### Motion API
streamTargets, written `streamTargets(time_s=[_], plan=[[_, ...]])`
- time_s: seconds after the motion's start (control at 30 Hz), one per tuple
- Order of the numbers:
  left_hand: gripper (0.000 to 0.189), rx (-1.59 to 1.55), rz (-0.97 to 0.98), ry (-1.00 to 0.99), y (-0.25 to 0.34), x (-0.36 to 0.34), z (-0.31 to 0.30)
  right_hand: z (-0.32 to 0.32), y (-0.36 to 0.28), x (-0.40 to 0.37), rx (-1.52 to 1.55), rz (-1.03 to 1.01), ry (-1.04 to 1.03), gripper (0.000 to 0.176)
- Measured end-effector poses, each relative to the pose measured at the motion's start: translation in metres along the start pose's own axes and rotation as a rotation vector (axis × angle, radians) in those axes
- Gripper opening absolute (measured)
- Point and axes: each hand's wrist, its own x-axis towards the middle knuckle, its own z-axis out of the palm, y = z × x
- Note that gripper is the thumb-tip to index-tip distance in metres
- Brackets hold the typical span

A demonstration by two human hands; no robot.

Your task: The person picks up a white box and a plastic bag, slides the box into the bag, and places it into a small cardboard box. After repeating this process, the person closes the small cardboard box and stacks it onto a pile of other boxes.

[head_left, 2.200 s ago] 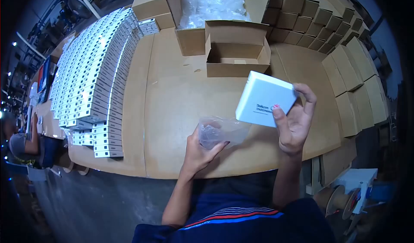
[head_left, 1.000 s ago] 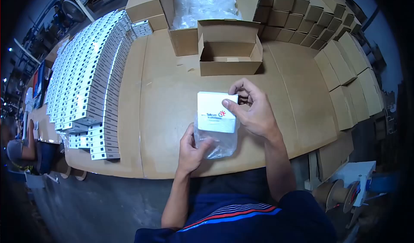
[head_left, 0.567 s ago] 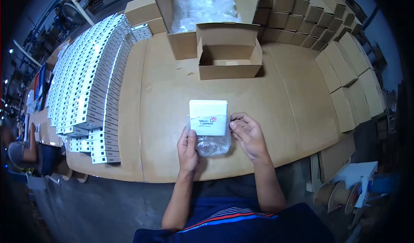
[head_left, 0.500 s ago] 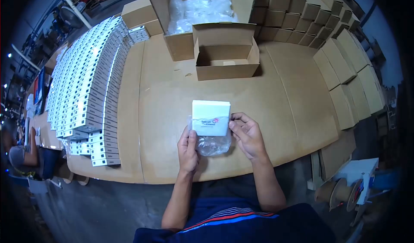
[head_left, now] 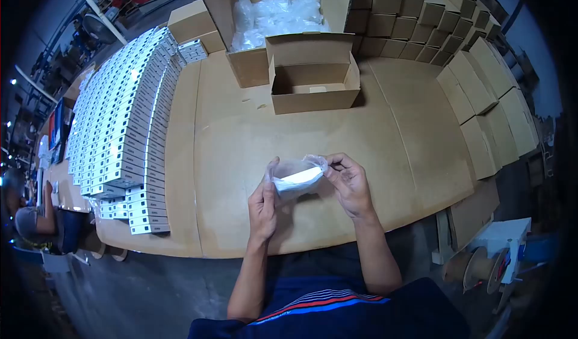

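Observation:
Above the table's front part, a clear plastic bag [head_left: 286,190] hangs between my two hands with its mouth spread apart. Inside it sits a flat white packet [head_left: 304,176], tilted, with only its top edge and part of one face showing. My left hand [head_left: 263,211] is closed on the bag's left side, thumb in front. On the right, the bag's rim is pinched between the thumb and fingers of my right hand [head_left: 350,188]. Beyond the hands stands an open cardboard box [head_left: 314,102], its lid flap raised and a small pale piece on its floor.
Stacked white small boxes [head_left: 120,119] line the table's left side. A large carton [head_left: 248,68] holding plastic bags [head_left: 280,17] stands behind. Brown boxes [head_left: 403,29] are piled at back right, more cartons [head_left: 490,110] at right. A person [head_left: 45,215] sits at far left.
The white packet, upright with its printed face showing before, has gone down into the bag and tilted. The bag has risen and its mouth is now spread between both hands.

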Motion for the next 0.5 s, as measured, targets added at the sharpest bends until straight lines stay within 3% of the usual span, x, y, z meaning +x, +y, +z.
streamTargets(time_s=[0.1,0.13,0.23,0.27,0.4,0.5], plan=[[0.056,-0.042,-0.036,0.043,0.004,0.001,0.003,0.015,-0.012,-0.003,0.196,0.028,-0.003,0.032],[0.057,-0.064,-0.074,0.046,0.005,0.001,0.002,0.014,-0.014,-0.004,0.261,0.047,-0.081,0.047],[0.056,-0.146,-0.115,0.011,-0.002,0.000,-0.004,0.010,-0.009,-0.006,-0.088,0.057,-0.119,0.052],[0.056,-0.176,-0.114,-0.007,-0.004,0.001,-0.005,0.010,0.000,-0.006,-0.051,0.041,-0.076,0.054],[0.059,-0.065,-0.013,-0.150,-0.004,0.003,-0.002,0.012,0.008,-0.007,-0.031,-0.051,-0.003,0.049],[0.054,-0.089,-0.052,-0.046,0.002,0.000,0.013,0.018,0.003,-0.011,-0.100,-0.041,-0.002,0.041]])
